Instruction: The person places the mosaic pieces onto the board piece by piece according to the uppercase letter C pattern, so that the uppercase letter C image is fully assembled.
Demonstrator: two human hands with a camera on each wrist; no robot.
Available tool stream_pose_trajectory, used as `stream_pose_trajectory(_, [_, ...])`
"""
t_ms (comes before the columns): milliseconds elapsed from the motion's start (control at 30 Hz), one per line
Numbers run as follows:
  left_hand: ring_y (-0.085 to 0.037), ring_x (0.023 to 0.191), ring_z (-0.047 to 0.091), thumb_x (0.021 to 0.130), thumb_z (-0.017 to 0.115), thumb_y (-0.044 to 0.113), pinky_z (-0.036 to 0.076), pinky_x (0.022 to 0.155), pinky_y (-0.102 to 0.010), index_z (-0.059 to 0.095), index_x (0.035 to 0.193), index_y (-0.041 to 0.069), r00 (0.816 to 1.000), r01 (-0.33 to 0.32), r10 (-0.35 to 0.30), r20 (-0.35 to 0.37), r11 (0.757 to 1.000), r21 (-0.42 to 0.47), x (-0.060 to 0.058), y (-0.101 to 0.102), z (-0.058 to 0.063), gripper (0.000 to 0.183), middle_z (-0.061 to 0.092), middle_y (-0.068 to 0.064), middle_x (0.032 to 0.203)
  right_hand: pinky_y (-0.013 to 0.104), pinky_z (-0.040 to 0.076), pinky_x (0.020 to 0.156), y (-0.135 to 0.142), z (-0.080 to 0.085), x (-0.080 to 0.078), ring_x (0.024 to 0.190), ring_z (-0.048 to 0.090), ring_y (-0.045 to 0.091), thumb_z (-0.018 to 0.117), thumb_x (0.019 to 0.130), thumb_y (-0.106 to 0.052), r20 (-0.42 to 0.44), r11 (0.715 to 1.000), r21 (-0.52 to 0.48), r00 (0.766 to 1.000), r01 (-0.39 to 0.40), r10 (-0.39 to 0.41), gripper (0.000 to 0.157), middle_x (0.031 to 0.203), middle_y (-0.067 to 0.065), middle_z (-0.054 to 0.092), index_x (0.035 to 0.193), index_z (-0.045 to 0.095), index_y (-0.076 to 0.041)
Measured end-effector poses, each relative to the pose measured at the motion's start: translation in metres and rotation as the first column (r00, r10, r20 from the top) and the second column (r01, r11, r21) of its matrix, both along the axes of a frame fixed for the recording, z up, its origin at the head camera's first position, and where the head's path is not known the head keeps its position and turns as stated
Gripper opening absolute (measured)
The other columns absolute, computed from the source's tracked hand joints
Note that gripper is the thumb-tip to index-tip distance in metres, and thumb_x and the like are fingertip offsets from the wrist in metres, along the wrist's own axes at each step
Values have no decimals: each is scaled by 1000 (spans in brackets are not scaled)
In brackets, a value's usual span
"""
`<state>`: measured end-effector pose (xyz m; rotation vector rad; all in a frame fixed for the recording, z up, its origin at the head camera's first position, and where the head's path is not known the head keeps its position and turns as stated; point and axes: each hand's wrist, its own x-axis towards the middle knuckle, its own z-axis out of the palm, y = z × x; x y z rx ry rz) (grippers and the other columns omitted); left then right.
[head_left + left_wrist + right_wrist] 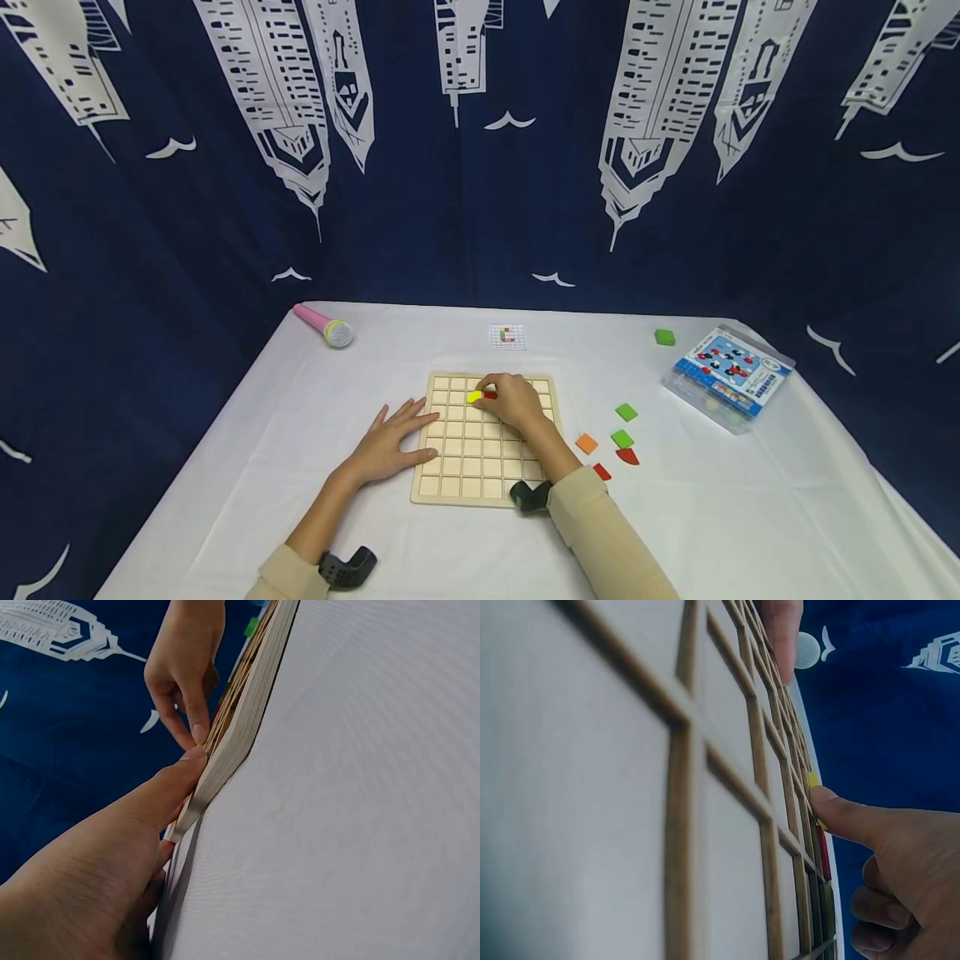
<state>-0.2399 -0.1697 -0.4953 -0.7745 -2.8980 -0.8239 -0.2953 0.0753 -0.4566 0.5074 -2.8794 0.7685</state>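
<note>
- The right hand (517, 407) pinches a yellow piece (474, 397) over the gridded wooden board (472, 468), toward its 12 o'clock edge; whether the piece sits fully in a cell I cannot tell.
- A red piece (491, 396) lies just beside it, at its 3 o'clock.
- The left hand (382, 448), fingers spread, touches the board's 9 o'clock edge.
- On the bench (262, 467), from the board's centre: pattern card (507, 337) at 12, pink microphone (322, 325) at 10, orange piece (587, 443) at 3, plastic box (727, 379) between 2 and 3.
</note>
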Motion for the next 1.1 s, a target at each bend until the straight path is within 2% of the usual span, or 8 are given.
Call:
stream_pose_trajectory(167, [-25,138,17,82,59,58,0,110,-52,47,137,24,1000,7,-8,-4,1000,-1,-1,0,0,65,27,-4,149,22,40,47,2,0,1,57,48,10,77,75,-32,15,1000,-22,1000,-13,13,32,87,4,67,101,71,-16])
stream_pose_trajectory(267, [-24,138,18,81,58,58,0,110,-52,47,137,25,1000,12,-12,-8,1000,2,-1,0,-1,66,27,-4,149,22,34,44,8,1,3,52,39,9,76,76,-31,25,996,-82,999,-21,23,35,72,2,60,105,70,-14])
stream_pose_trajectory(333, [-24,138,18,81,58,59,1,110,-52,47,137,24,1000,15,-15,-7,1000,11,-1,1,-1,66,27,-4,149,22,27,41,16,5,4,47,31,10,75,77,-30,38,991,-135,999,-6,11,34,58,-1,47,106,70,-13])
stream_pose_trajectory(467, [-24,138,18,81,59,58,0,110,-52,47,136,23,1000,18,-18,-5,1000,21,-1,2,-2,67,27,-4,149,23,20,40,50,16,9,43,21,10,74,79,-26,2,978,-205,999,39,-40,30,48,-3,32,105,70,-11])
stream_pose_trajectory(633, [-24,138,17,80,60,58,0,110,-52,48,136,23,1000,4,-4,-5,1000,17,0,0,-1,67,27,-4,149,25,23,39,108,21,19,43,26,13,74,79,-21,-47,959,-232,983,161,-177,27,48,0,34,104,70,-10])
stream_pose_trajectory(767, [-26,138,18,80,62,55,0,110,-53,48,136,22,1000,2,-2,-4,1000,30,1,1,2,66,28,-6,149,26,26,38,157,13,32,44,31,16,74,80,-21,10,929,-231,955,290,-296,30,51,2,36,106,68,-9])
stream_pose_trajectory(867, [-27,138,18,81,62,55,1,110,-53,48,136,21,1000,7,-7,-4,1000,30,0,2,2,66,28,-6,149,26,26,38,187,4,41,45,32,16,73,81,-21,36,911,-225,937,346,-347,30,53,2,36,107,68,-8])
stream_pose_trajectory(1100, [-27,138,19,80,63,54,1,110,-54,49,135,21,1000,6,-6,-14,999,44,1,2,1,65,29,-7,148,26,26,40,219,-17,51,47,32,14,73,79,-29,83,910,-184,928,372,-363,41,53,2,36,112,65,-5])
